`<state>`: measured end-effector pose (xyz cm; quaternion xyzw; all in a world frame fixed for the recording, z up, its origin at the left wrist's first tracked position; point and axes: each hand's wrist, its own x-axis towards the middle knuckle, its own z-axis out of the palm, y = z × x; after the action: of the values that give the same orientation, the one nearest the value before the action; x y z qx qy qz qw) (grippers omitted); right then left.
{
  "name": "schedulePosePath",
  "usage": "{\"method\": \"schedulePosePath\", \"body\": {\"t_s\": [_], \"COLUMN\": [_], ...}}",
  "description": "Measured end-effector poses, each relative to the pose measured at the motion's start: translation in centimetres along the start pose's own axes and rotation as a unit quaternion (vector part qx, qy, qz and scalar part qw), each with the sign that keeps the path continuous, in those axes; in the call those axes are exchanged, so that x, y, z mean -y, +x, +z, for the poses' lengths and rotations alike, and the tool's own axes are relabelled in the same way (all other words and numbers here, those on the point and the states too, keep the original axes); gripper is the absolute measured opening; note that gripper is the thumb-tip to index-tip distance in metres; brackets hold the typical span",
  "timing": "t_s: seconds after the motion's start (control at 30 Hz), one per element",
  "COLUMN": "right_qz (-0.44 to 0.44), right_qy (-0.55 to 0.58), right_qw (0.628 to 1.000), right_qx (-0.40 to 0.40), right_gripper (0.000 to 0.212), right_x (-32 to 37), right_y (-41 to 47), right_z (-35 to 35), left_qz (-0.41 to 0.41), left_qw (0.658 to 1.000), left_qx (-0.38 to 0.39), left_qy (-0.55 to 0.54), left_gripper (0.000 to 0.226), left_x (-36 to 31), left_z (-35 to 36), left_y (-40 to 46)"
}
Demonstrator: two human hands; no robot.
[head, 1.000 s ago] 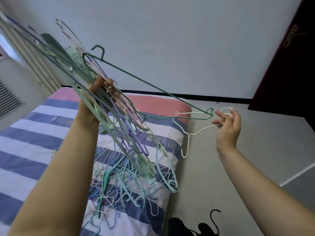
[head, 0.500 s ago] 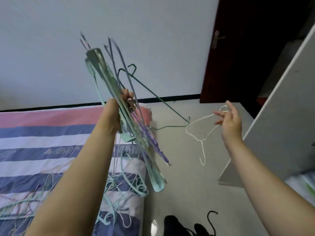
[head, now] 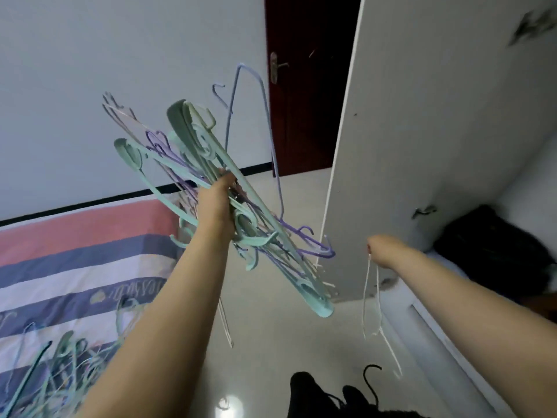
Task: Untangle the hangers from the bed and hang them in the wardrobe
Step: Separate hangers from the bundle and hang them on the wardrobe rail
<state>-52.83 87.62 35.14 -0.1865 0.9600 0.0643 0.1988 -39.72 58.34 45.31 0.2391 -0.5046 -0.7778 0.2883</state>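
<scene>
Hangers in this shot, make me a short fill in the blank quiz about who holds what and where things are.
1. The left hand grips a ____ of teal and purple hangers.
2. The right hand holds one ____ wire hanger.
3. More tangled hangers lie on the striped ____.
4. A ____ hanger hook lies on the floor.

Missing words: bundle; white; bed; black

We find one piece of writing only: pale cursive lettering, upside down to us, on a purple stripe of the striped cotton bedsheet [head: 90,260]; we cannot read it.
</scene>
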Motion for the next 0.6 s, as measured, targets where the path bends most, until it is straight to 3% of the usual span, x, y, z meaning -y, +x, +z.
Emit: {"method": "schedulePosePath", "body": {"t_s": [0.07,0.17,0.3,0.4,0.5,0.6], "right_qz": [0.023,0.064,0.104,0.182,0.271,0.35], "right_qy": [-0.068,-0.096,-0.105,-0.053,-0.049,0.113], "right_qw": [0.996,0.991,0.989,0.979,0.959,0.929], "right_qx": [0.044,0.065,-0.025,-0.076,-0.065,-0.043], "right_gripper": [0.034,0.039,0.032,0.038,0.053,0.067], "right_x": [-3.1,-7.3,-12.7,-16.9,-20.3,-22.6], "right_y": [-1.0,-2.6,-4.6,-5.8,-7.3,-8.7], "right_z": [0.1,0.2,0.5,0.9,1.2,1.6], "left_qz": [-0.026,-0.055,-0.106,-0.126,-0.138,-0.16], "left_qw": [0.999,0.998,0.992,0.99,0.988,0.985], "left_qx": [-0.014,-0.017,-0.022,-0.036,-0.037,-0.035], "left_qy": [-0.013,-0.034,-0.058,-0.049,-0.052,-0.046], "left_gripper": [0.008,0.011,0.012,0.022,0.019,0.017], "left_x": [1.9,4.8,8.6,11.0,12.9,14.3], "left_z": [3.1,7.5,13.1,16.8,20.4,23.8], "left_y": [-0.7,-1.7,-3.3,-4.3,-5.1,-5.4]}}
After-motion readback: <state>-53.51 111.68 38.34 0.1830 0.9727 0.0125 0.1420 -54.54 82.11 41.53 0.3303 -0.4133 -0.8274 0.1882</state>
